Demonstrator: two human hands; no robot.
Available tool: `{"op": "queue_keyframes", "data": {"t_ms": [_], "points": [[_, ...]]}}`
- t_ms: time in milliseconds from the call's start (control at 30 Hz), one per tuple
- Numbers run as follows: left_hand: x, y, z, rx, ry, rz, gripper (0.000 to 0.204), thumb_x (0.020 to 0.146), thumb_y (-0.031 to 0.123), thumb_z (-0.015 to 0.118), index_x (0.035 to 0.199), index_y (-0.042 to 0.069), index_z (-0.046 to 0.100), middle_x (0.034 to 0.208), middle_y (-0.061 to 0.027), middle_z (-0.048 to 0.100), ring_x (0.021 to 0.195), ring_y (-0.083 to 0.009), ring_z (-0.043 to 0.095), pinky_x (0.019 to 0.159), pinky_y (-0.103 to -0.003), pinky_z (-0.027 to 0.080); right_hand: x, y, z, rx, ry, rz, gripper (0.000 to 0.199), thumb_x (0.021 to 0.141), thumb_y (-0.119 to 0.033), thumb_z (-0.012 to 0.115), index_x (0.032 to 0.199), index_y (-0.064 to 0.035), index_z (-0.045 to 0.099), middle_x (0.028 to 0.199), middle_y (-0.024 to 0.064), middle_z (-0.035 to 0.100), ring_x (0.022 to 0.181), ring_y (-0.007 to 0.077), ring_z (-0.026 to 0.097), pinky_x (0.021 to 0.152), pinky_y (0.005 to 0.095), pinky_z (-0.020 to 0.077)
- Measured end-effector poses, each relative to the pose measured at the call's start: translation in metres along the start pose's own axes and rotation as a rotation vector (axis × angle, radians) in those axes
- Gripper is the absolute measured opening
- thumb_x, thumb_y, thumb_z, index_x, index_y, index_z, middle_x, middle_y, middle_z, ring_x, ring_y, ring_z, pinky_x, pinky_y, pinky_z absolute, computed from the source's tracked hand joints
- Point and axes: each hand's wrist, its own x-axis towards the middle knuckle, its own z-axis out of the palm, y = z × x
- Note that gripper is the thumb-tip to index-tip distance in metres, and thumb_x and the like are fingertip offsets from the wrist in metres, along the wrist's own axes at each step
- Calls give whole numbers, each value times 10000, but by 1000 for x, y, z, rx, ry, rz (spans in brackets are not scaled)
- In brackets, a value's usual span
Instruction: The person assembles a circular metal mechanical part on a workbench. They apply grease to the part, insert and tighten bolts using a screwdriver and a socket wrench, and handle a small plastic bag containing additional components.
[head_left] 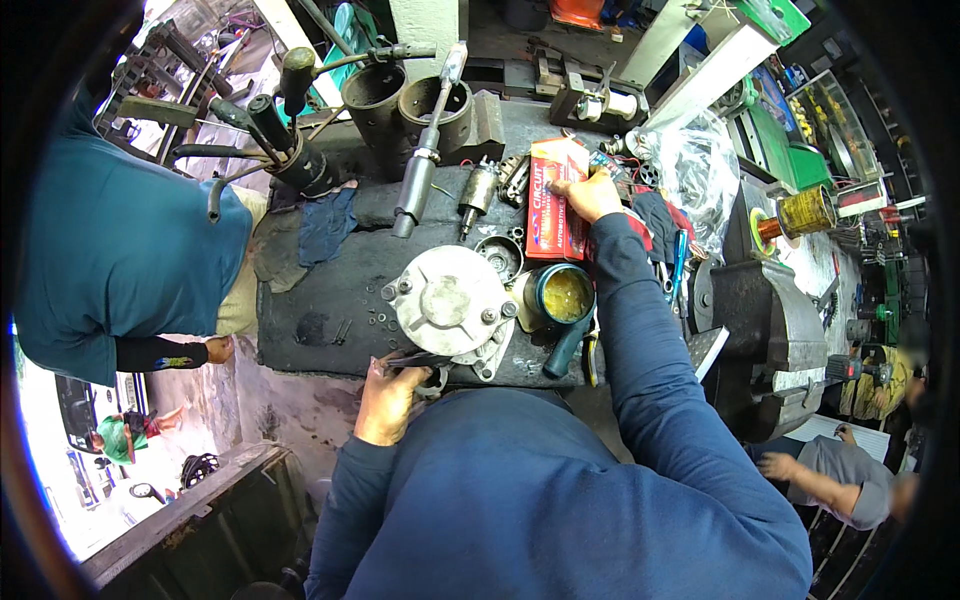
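A round, pale metal motor housing (452, 302) with bolts on its face stands at the bench's near edge. My left hand (386, 402) is closed around a dark, slim metal tool (420, 359) beside the housing's lower edge; its exact kind is unclear. Farther off and to the right, my right hand (592, 196) has its fingers curled on a red printed packet (556, 225). Between them sit a small round metal cover (499, 258) and an open tin of yellowish grease (566, 294). Small washers and pins (380, 318) lie left of the housing.
A small cylindrical motor part (478, 190) and a long metal tool (422, 165) lie behind the housing. Metal cups (375, 100) and a tool holder (305, 165) stand at the back left. A co-worker (130, 240) stands left; a bench vise (765, 310) is right.
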Motion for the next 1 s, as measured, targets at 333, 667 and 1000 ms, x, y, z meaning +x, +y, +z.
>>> {"op": "queue_keyframes", "data": {"t_ms": [333, 667, 1000], "points": [[-2, 5, -1, 75, -118, -24, 343, 906, 39, 677, 1237, -40, 627, 1060, -89, 718, 832, -169, 685, 717, -312, 553, -29, -27, -4, -178, 25, 63, 1050, 698, -586, 878, 1469, 32, 523, 1462, 229, 590, 1353, 444, 556, 1163, 492, 420], [-15, -7, -30, -106, -109, 58, 424, 991, 110, 622, 1387, -22, 552, 1176, -123, 715, 959, -210, 723, 835, -311, 583, -57, -71, -17, 4, 144, -285, 419, 881, -234, 697, 1190, 48, 718, 1143, 233, 760, 1039, 320, 741, 942, 399, 555], [-7, -24, -59, 58, 11, 154, 309, 984, 108, 653, 1257, -35, 646, 1119, -70, 701, 979, -142, 660, 885, -292, 530, -102, -72, 40, 12, 201, -390, 459, 894, -184, 638, 1333, -57, 673, 1437, 283, 554, 1336, 450, 521, 1081, 488, 483]]}}
